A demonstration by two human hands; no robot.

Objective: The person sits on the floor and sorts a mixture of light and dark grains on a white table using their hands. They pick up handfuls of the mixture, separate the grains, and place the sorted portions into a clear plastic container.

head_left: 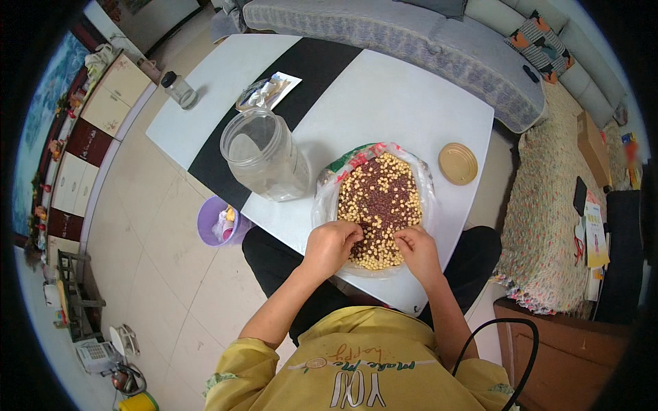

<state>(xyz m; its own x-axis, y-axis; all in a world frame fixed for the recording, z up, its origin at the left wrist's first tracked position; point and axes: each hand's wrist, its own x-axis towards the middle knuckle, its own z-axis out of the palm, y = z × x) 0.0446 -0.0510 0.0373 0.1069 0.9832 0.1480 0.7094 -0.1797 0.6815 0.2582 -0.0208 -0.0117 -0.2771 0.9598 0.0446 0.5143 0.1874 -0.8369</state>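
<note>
A round, plastic-lined heap of mixed beans (380, 195) lies before me, small dark red ones mingled with pale yellow ones. Around it the clear plastic bag (426, 188) is spread, with red and green print on its far side. My left hand (333, 248) is at the heap's near left edge, fingers curled in on the beans. At the near right edge, my right hand (418, 252) has its thumb and fingertips pinched together. Whatever either hand holds is too small or hidden to make out. A large clear plastic jar (267, 161) stands uncapped left of the beans.
A gold round lid (458, 164) lies right of the beans on the white table (404, 89). Farther left are a silver packet (277, 89) and a small dark-capped glass jar (179, 91). A purple bin (218, 222) stands on the floor; a grey sofa (384, 41) lines the far side.
</note>
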